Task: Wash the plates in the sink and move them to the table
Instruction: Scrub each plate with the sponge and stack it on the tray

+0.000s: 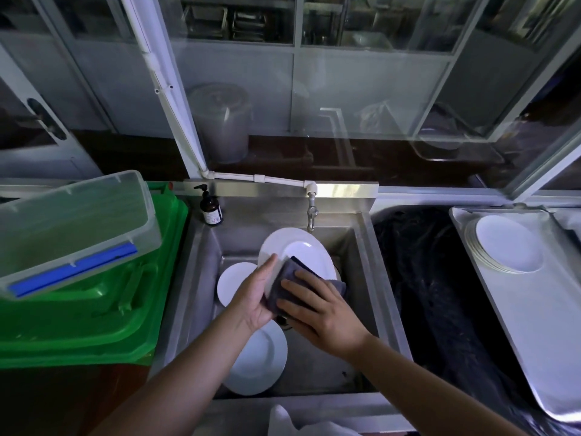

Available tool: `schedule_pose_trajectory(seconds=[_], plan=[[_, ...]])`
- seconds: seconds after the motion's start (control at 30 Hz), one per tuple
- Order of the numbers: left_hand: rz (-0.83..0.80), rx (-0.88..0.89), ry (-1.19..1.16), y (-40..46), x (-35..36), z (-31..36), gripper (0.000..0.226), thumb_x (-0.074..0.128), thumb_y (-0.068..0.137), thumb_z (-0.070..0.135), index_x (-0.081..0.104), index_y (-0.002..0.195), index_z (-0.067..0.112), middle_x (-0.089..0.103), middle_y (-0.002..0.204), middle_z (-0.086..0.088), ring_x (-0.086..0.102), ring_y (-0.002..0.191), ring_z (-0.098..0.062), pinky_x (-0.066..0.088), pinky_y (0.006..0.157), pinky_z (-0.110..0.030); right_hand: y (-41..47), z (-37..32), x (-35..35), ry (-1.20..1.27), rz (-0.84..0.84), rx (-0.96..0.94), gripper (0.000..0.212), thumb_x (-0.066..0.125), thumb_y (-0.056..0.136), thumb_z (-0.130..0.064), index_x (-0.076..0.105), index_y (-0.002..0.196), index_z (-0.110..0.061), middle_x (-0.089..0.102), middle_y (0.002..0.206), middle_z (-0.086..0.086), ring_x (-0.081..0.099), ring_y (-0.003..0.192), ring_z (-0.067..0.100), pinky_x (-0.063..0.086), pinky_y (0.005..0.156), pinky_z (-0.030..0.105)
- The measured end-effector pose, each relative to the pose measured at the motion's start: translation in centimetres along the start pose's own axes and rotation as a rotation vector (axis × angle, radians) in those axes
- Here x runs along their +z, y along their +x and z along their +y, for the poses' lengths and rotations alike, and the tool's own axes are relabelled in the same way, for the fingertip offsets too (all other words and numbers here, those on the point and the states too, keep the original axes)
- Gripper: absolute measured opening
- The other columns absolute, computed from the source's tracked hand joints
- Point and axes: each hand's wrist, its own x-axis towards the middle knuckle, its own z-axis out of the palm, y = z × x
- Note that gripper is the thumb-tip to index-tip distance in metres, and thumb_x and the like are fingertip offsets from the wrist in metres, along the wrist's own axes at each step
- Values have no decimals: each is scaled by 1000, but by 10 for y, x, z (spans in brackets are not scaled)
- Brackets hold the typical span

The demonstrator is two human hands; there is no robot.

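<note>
- The left hand (256, 294) grips the tilted white plate (298, 251) by its 7 o'clock rim, holding its face up over the steel sink (361, 278) for wiping.
- The right hand (317, 309) presses a dark cloth (290, 278) flat-fingered on that plate's lower face.
- 2 more plates (261, 360) wait in the basin, at 6 and 9 o'clock.
- Washed plates (506, 243) sit stacked on a tray (534, 309) at 3 o'clock.

You get a dim, bluish view. Brightest spot: glare on the steel backsplash strip (345, 187) behind the sink. The white round plates (507, 243) read pale grey-blue. Glass cabinet doors (361, 89) look hazy with reflections. Straight lines bow at the edges.
</note>
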Motion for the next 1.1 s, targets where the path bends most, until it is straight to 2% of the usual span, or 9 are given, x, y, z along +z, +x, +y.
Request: schedule_pose_trajectory(seconds=[0.1,0.17,0.27,0.47,0.57,0.73,0.83,0.9,1.1], plan=[[-45,-14,-21,-3,-1,6,71,60,95,52,51,147,4,57,142,-21,60,124,-37,50,101,-53,-16,16,-7,-30,6,-37,38,71,97,-26,66,134,-23,50,152,4,41,144,35,45,103,51],[-70,52,-46,-4,-2,9,67,53,98,49,50,146,4,55,146,-22,55,132,-39,39,111,-57,-22,24,-11,-11,62,78,38,70,97,-22,64,135,-20,50,152,7,41,144,36,44,104,53],[-76,122,-51,-8,0,11,58,49,100,44,54,142,5,60,140,-23,60,127,-39,42,109,-57,-19,27,-9,83,158,326,41,66,98,-16,61,138,-14,47,154,8,36,146,35,39,112,56],[-59,133,74,-11,4,10,56,52,98,41,55,142,7,62,139,-21,59,129,-38,37,115,-59,25,10,-6,242,326,784,42,55,102,-29,57,142,-19,45,150,-11,37,144,18,34,119,45],[-47,138,136,-14,13,1,50,48,101,40,61,137,9,70,127,-17,70,113,-30,55,97,-47,44,-11,5,160,261,653,41,50,103,-32,58,141,-18,46,153,-3,34,147,23,28,122,39],[-91,125,116,-22,9,-7,57,41,102,49,55,144,13,61,141,-18,61,129,-32,56,99,-45,59,11,-6,54,212,342,38,64,100,-25,64,136,-15,54,148,6,39,146,30,32,120,45],[-84,121,188,-25,4,-10,57,45,103,51,51,146,13,60,142,-19,59,131,-36,51,104,-49,64,39,-22,79,194,803,45,47,100,-53,54,141,-38,52,148,-10,43,140,22,36,115,54],[-81,126,224,-25,5,-11,63,49,98,51,49,148,13,58,144,-19,56,134,-37,45,109,-52,73,37,-25,194,205,962,45,42,98,-57,52,140,-42,54,140,-17,48,130,16,41,110,49],[-64,167,270,-21,13,-10,67,57,95,50,49,149,12,59,143,-21,55,134,-37,42,113,-53,72,3,-15,30,204,487,43,56,101,-38,60,140,-20,50,150,2,34,147,29,28,121,36]])
